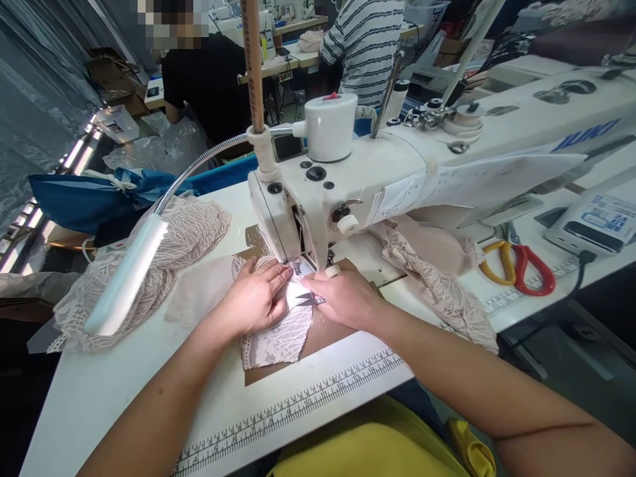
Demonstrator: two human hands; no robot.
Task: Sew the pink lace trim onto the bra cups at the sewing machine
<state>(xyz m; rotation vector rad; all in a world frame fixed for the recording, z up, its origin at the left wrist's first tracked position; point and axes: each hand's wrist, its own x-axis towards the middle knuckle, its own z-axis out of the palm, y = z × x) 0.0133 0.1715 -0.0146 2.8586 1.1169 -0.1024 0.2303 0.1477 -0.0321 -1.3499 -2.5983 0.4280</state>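
One lace piece (277, 343), at 6 o'clock from the sewing machine (397, 156)'s needle end; one left hand (254, 299), spread flat on the lace; one right hand (348, 297), closed around small scissors (313, 301) (blades toward 9 o'clock); one lace heap (199, 223), at 10 o'clock from the hands; one pair of red-and-yellow-handled shears (519, 268), at 3 o'clock

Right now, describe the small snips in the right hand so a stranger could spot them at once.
Start at the white sewing machine and drop to the right hand at its needle end. The small snips poke from that hand, points toward the left hand. Unlike the scissors farther right, with red and yellow handles, these show little but short, pointed blades.
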